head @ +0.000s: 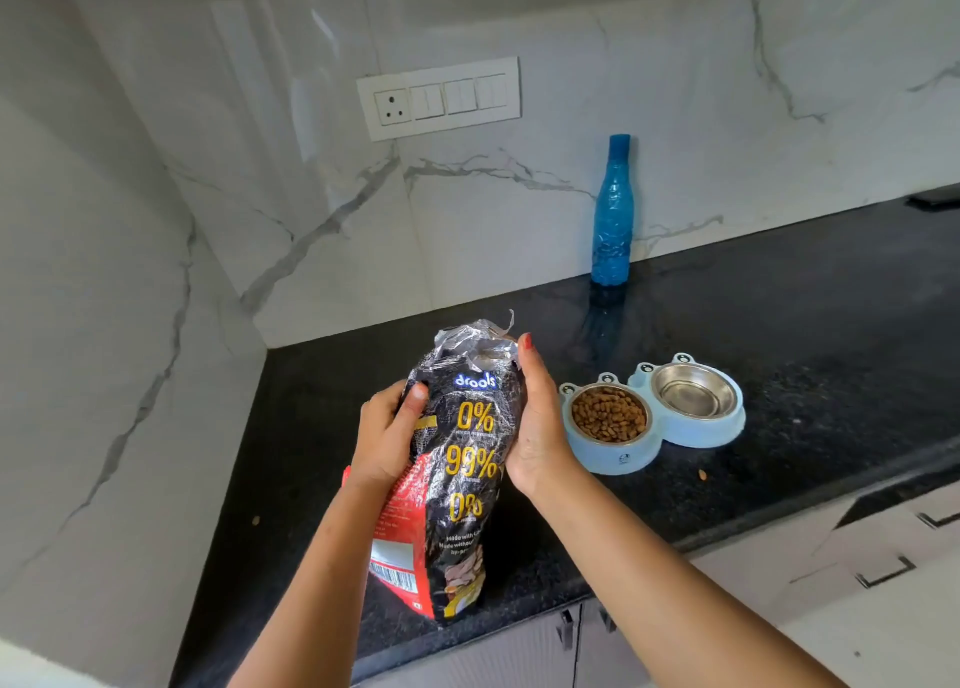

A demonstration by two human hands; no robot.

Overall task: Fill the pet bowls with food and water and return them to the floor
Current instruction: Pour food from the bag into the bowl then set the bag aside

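Counter (789,313) black, speckled; walls (519,230) marble; left hand (385,443), right hand (540,427) hold food bag (470,484).

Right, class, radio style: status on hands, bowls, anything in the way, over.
Left hand and right hand both gripping food bag. On counter: near bowl full of kibble, far bowl empty. Bottle capped by wall; nothing blocking them.

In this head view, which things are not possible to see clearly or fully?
1. Food left in the food bag: head view, opaque foil hides it.
2. Water level in the blue bottle: head view, tinted plastic hides it.
3. Dark object on the counter: head view, cut off by the right edge.
4. Small print on the food bag: head view, blurred, too small.
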